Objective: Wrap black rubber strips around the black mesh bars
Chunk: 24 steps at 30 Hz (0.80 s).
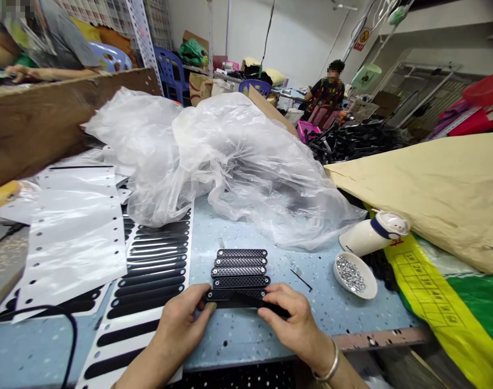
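Several black textured strips with round metal pieces at their ends lie in a row [240, 270] on the speckled blue table. The nearest black strip [236, 294] is held by its two ends, with a smooth black band along its near edge. My left hand [185, 316] pinches the left end between thumb and fingers. At the right end my right hand [292, 313], with a metal bangle on the wrist, is closed on the strip. A dark smooth piece shows under its fingers. Left of the row, a white sheet carries flat black strips [135, 289].
A white bowl [371, 290] of small metal pieces and a white bottle [357, 237] stand at the right. Nearby lies a thin black bent rod [302, 280]. Clear plastic [238, 146] heaps up behind. White perforated sheets [76, 227] lie left. Two other people work farther back.
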Each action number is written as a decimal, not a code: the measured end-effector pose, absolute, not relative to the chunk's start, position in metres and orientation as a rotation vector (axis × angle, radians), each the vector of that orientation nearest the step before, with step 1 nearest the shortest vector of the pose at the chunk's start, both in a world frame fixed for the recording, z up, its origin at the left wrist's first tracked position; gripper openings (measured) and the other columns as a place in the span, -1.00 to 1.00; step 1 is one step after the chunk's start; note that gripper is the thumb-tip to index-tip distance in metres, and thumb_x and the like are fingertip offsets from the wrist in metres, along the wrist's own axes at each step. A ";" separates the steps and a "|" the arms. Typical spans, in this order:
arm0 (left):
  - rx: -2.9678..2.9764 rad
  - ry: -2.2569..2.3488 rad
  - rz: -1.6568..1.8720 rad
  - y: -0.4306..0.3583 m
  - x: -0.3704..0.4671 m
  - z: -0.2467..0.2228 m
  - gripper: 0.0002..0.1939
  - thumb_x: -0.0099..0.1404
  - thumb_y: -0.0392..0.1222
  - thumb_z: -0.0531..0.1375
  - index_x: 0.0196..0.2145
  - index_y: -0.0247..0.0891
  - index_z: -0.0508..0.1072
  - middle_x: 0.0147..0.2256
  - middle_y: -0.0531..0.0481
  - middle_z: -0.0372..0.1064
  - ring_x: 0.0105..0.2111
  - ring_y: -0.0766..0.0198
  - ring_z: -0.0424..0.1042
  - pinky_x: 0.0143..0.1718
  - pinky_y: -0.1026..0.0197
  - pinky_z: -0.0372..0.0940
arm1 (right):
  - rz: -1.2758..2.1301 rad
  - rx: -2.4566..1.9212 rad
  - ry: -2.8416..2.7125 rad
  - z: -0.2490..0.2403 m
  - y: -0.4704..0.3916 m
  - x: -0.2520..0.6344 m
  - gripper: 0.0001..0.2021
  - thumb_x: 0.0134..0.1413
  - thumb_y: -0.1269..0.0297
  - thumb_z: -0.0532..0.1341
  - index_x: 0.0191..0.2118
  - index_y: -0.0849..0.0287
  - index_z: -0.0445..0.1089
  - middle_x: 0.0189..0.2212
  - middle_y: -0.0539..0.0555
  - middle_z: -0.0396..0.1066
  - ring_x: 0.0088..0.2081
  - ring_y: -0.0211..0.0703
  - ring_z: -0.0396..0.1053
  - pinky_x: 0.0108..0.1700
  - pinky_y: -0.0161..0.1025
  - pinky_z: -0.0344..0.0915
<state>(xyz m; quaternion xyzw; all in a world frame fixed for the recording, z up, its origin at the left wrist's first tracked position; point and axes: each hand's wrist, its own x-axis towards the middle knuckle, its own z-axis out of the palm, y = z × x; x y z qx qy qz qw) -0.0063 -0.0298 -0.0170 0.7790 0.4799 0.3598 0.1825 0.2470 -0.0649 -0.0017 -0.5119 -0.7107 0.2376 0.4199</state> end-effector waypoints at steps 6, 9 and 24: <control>1.956 1.314 0.904 -0.053 -0.007 -0.009 -0.75 0.15 -0.33 0.14 -0.19 -0.29 0.50 -0.51 0.06 0.47 -0.60 0.35 0.43 -0.56 0.35 0.36 | 0.653 -1.255 -1.888 0.013 -0.081 0.258 -0.92 0.07 0.41 0.30 -0.27 0.21 0.53 -0.35 0.15 0.52 -0.33 -0.09 0.50 -0.31 -0.19 0.47; 1.796 1.338 0.926 -0.060 -0.009 -0.010 -0.69 0.13 -0.31 0.19 -0.13 -0.30 0.50 -0.49 0.06 0.49 -0.58 0.36 0.44 -0.56 0.36 0.37 | 0.574 -1.210 -1.944 0.015 -0.080 0.251 -0.87 0.10 0.43 0.29 -0.21 0.21 0.53 -0.29 0.18 0.54 -0.28 -0.06 0.51 -0.26 -0.14 0.49; 1.756 1.258 0.891 -0.061 -0.014 -0.011 -0.85 0.23 -0.30 0.20 -0.24 -0.23 0.53 -0.45 0.07 0.47 -0.51 0.36 0.42 -0.45 0.30 0.35 | 0.543 -1.140 -2.036 0.015 -0.067 0.224 -0.89 0.12 0.46 0.26 -0.22 0.26 0.53 -0.33 0.18 0.54 -0.34 -0.05 0.49 -0.31 -0.11 0.46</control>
